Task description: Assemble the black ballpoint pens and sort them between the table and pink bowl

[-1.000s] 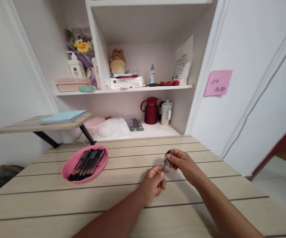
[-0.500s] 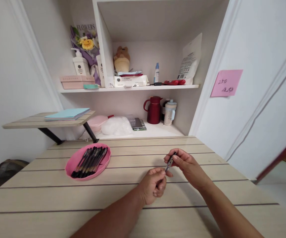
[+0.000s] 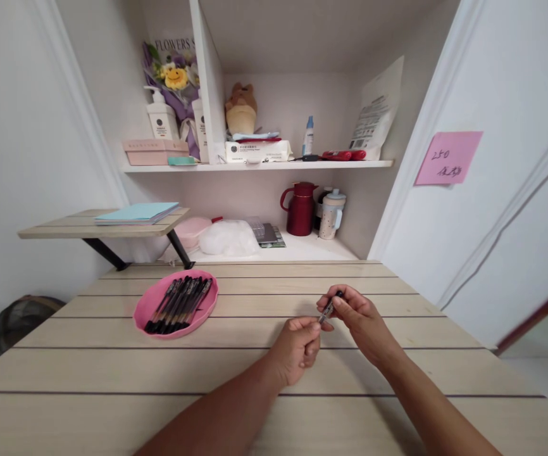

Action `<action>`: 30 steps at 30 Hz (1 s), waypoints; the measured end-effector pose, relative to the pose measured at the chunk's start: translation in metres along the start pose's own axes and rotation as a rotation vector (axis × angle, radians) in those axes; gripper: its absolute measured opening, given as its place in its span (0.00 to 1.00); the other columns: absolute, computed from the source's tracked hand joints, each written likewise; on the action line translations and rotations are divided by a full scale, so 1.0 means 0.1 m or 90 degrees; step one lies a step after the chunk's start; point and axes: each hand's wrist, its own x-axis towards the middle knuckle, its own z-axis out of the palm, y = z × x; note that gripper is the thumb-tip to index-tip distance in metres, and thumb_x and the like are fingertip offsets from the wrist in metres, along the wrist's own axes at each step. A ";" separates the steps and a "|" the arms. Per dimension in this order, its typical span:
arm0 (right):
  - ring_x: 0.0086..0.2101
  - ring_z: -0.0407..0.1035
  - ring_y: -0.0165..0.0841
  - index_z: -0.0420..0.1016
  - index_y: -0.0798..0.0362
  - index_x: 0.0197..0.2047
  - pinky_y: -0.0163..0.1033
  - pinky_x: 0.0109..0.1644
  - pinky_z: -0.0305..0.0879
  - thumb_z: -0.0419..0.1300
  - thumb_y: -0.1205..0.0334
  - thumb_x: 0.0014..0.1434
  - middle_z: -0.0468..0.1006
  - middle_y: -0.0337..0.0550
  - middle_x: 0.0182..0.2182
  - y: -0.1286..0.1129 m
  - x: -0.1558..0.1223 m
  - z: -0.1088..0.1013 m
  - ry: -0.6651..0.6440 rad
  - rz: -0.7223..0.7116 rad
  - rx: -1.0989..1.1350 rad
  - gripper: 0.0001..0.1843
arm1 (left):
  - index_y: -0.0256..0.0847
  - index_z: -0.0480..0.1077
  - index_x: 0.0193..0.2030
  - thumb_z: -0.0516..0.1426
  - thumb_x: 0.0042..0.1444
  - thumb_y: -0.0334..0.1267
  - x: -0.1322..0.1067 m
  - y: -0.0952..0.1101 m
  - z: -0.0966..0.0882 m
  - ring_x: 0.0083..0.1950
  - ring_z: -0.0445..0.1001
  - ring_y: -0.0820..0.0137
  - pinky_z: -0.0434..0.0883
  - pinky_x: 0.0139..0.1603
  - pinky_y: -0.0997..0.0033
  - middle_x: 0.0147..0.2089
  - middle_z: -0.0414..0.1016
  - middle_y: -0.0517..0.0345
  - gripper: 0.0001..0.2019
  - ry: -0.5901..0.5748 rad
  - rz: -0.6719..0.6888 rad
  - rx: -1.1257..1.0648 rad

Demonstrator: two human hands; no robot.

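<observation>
Both my hands hold one dark pen (image 3: 330, 308) above the pale wooden table (image 3: 236, 373). My left hand (image 3: 297, 349) is closed round the pen's lower end. The upper end is pinched by the fingers of my right hand (image 3: 357, 323). Only a short part of the pen shows between the two hands. To the left, a pink oval tray (image 3: 147, 310) lies on the table with several black pens (image 3: 179, 304) in it, side by side.
Behind the table is a white shelf unit with a red jug (image 3: 300, 209), a mug (image 3: 331, 214), a white bag (image 3: 226, 237) and bottles. A small raised desk (image 3: 98, 229) with a blue notebook stands at left. A pink note (image 3: 447, 157) sticks on the right wall.
My hands have drawn closer over the pen, and its tip has dropped a little. The camera view has shifted, so the tray and shelves sit further right in the picture.
</observation>
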 end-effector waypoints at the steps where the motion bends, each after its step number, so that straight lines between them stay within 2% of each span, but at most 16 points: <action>1: 0.32 0.66 0.32 0.66 0.52 0.37 0.40 0.38 0.62 0.57 0.54 0.53 0.75 0.45 0.33 0.00 0.00 0.00 0.004 0.002 -0.002 0.12 | 0.33 0.68 0.37 0.57 0.47 0.47 0.00 -0.01 0.00 0.12 0.42 0.84 0.37 0.15 0.78 0.13 0.51 0.71 0.17 0.009 0.013 0.014; 6: 0.28 0.65 0.31 0.66 0.52 0.35 0.39 0.33 0.62 0.58 0.52 0.50 0.74 0.42 0.28 0.04 0.02 0.00 0.031 0.010 -0.018 0.14 | 0.32 0.69 0.41 0.56 0.48 0.48 0.02 -0.07 0.02 0.12 0.43 0.84 0.38 0.15 0.78 0.12 0.54 0.70 0.21 0.047 0.056 0.069; 12: 0.24 0.64 0.29 0.67 0.53 0.33 0.36 0.29 0.61 0.60 0.50 0.48 0.73 0.41 0.24 0.04 0.04 0.09 0.104 -0.011 -0.075 0.15 | 0.33 0.68 0.38 0.55 0.47 0.49 0.02 -0.07 0.02 0.11 0.43 0.84 0.38 0.14 0.78 0.13 0.56 0.70 0.20 0.067 0.059 0.071; 17: 0.31 0.68 0.32 0.66 0.52 0.46 0.39 0.34 0.63 0.58 0.49 0.49 0.75 0.46 0.36 -0.06 -0.06 0.11 0.091 0.012 -0.015 0.23 | 0.34 0.67 0.35 0.56 0.46 0.49 0.00 -0.03 0.03 0.12 0.46 0.85 0.40 0.15 0.78 0.17 0.61 0.67 0.18 0.059 0.034 0.046; 21: 0.30 0.68 0.32 0.68 0.54 0.43 0.39 0.35 0.63 0.60 0.49 0.48 0.76 0.46 0.34 -0.07 -0.15 0.10 0.106 0.024 0.002 0.22 | 0.34 0.67 0.34 0.56 0.45 0.48 -0.04 0.00 0.09 0.12 0.47 0.86 0.39 0.16 0.78 0.17 0.60 0.67 0.17 0.068 0.033 0.056; 26: 0.26 0.67 0.31 0.70 0.54 0.38 0.39 0.32 0.62 0.61 0.49 0.46 0.77 0.45 0.33 -0.03 -0.27 0.14 0.143 0.030 -0.023 0.20 | 0.35 0.67 0.36 0.57 0.44 0.45 -0.21 0.04 0.17 0.11 0.49 0.85 0.40 0.15 0.79 0.18 0.63 0.67 0.16 0.075 0.057 0.088; 30: 0.30 0.69 0.34 0.70 0.53 0.38 0.39 0.34 0.62 0.60 0.49 0.47 0.77 0.45 0.32 -0.02 -0.41 0.24 0.152 0.032 -0.066 0.19 | 0.36 0.66 0.44 0.56 0.47 0.46 -0.47 0.09 0.20 0.12 0.51 0.85 0.42 0.14 0.80 0.21 0.66 0.65 0.20 0.055 0.053 0.158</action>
